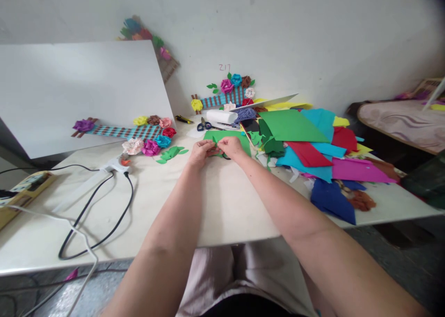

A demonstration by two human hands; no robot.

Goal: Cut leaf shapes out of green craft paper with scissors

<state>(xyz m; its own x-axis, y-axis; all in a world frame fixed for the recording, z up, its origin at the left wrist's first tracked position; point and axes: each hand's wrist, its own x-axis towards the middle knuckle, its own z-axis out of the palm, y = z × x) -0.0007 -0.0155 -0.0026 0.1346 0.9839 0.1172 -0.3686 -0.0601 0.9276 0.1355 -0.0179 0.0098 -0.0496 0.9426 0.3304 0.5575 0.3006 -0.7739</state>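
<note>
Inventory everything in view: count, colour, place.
Table: 1, cream, centre
Board: 1, white, back left
Flowered pieces: 3, multicoloured, back, one partly hidden
Leaf cutouts: several, green, centre left
Sheet: 1, green, centre
Scissors: 1 clear pair, dark, back centre
Utility knife: 1, yellow, left of scissors
Roll: 1, white, right of scissors
Yarn: 1 bundle, bluish, right of roll
Scrap pile: 1, mixed colours, right
Power strip: 1, white, left
Cables: several, black and white, left
Box-like item: 1, yellow, left edge
Bed: 1, pale, far right
Small piece: 1, green, held, centre
Trousers: 1 pair, pale, bottom centre
Left hand: 1, bare, centre
Right hand: 1, bare, centre
</note>
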